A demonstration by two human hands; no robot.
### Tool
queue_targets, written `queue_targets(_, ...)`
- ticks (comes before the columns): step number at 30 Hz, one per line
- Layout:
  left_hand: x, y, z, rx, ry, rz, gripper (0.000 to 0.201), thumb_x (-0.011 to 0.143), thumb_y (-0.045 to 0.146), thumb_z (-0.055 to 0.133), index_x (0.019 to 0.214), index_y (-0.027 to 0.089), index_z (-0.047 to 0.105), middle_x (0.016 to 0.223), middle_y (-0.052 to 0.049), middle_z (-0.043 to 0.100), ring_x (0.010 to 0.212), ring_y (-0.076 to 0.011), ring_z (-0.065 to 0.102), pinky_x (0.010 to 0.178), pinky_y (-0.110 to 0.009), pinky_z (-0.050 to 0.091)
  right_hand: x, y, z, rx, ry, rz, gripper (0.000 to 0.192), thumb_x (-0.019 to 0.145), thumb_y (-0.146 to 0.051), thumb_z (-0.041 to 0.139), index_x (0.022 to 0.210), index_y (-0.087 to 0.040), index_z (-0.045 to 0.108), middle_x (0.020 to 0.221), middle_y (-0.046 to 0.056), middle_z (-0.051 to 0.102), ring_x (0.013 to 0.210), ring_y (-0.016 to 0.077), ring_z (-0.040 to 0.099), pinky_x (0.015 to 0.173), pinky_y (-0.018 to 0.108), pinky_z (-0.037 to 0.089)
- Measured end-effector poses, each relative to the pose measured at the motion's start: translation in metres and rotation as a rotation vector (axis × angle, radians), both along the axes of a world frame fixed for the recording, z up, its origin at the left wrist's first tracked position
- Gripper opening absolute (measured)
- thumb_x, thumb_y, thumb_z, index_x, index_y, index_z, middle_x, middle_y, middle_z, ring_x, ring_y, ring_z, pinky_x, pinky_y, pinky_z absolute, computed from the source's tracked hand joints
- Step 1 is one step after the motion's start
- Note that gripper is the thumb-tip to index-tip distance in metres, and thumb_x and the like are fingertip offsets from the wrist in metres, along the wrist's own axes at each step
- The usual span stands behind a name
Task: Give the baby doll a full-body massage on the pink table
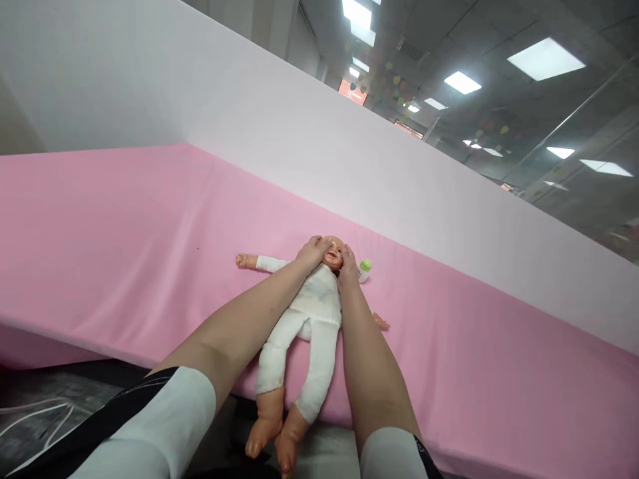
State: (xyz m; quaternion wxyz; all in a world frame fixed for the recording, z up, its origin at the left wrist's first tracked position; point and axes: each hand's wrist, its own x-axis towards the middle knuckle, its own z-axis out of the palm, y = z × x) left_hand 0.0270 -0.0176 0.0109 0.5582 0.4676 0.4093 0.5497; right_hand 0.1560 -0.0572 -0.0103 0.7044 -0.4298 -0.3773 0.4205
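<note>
doll (319, 299): face-up on pink cloth (150, 266), feet (268, 416) past near edge | left hand (313, 252), right hand (349, 265): cupping both sides of head (335, 254) (finger spread: can't tell) | best with palms level, pressure light

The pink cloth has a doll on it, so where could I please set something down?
Pink cloth is bare left of the doll, and well right of the green-topped container and right forearm, both below the white panel. It is crowded at the doll's head, between left hand and right hand, with the container nearby.
</note>
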Motion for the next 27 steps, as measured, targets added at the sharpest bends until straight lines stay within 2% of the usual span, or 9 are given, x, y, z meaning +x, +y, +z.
queue_targets(3,0.002,0.002,-0.005,-0.03,-0.046,-0.037,0.064,0.075,0.039,0.079,0.136,0.022,0.068,0.144,-0.015,0.068,0.133,-0.0344,0.064,0.112,-0.042,0.05,0.004,0.004,-0.006,-0.008,0.007,0.006,0.067,0.082,-0.041,0.074,0.144,-0.027,0.057,0.142,0.005,0.068,0.125,0.0219,0.069,0.117,0.045,0.052)
queue_targets(6,0.005,0.005,-0.003,-0.04,-0.111,-0.107,0.07,0.073,0.027,0.072,0.143,0.02,0.065,0.143,-0.014,0.069,0.124,-0.0303,0.069,0.106,-0.039,0.055,0.007,0.007,-0.006,0.008,0.028,0.047,0.07,0.076,-0.036,0.077,0.142,-0.028,0.057,0.142,0.004,0.066,0.123,0.0229,0.069,0.117,0.049,0.052)
queue_targets(11,0.005,-0.001,0.001,-0.039,-0.151,-0.154,0.07,0.068,0.025,0.075,0.138,0.019,0.066,0.131,-0.013,0.071,0.108,-0.0276,0.073,0.097,-0.039,0.059,0.008,0.006,-0.003,0.002,0.002,0.044,0.068,0.072,-0.036,0.085,0.134,-0.028,0.058,0.13,0.004,0.067,0.109,0.0236,0.073,0.105,0.048,0.061)
queue_targets(17,0.007,-0.003,-0.001,-0.009,-0.069,-0.102,0.057,0.072,0.028,0.079,0.128,0.021,0.069,0.121,-0.01,0.072,0.107,-0.0255,0.071,0.1,-0.039,0.057,0.0,0.004,0.0,-0.047,-0.127,-0.098,0.062,0.077,-0.047,0.084,0.129,-0.029,0.056,0.116,0.001,0.069,0.097,0.0206,0.074,0.092,0.041,0.065)
queue_targets(20,0.009,-0.001,-0.002,0.012,-0.082,-0.097,0.052,0.078,0.03,0.075,0.128,0.02,0.07,0.121,-0.009,0.073,0.111,-0.025,0.07,0.104,-0.039,0.056,-0.003,0.004,0.0,-0.035,-0.171,-0.143,0.06,0.08,-0.051,0.081,0.13,-0.028,0.058,0.115,0.002,0.071,0.098,0.0215,0.074,0.095,0.043,0.064)
queue_targets(24,0.007,0.0,-0.002,-0.033,-0.166,-0.119,0.05,0.082,0.028,0.071,0.131,0.019,0.071,0.122,-0.009,0.075,0.116,-0.0251,0.071,0.108,-0.04,0.055,0.0,0.006,-0.002,-0.012,-0.1,-0.118,0.057,0.083,-0.052,0.074,0.13,-0.025,0.06,0.117,0.004,0.072,0.106,0.0227,0.073,0.106,0.048,0.059)
queue_targets(27,0.003,0.0,-0.002,-0.082,-0.255,-0.15,0.053,0.084,0.023,0.066,0.137,0.016,0.071,0.13,-0.012,0.075,0.119,-0.0257,0.071,0.11,-0.041,0.055,0.005,0.007,-0.005,-0.011,-0.032,-0.071,0.056,0.083,-0.046,0.071,0.133,-0.024,0.061,0.125,0.006,0.072,0.116,0.0235,0.071,0.11,0.05,0.056)
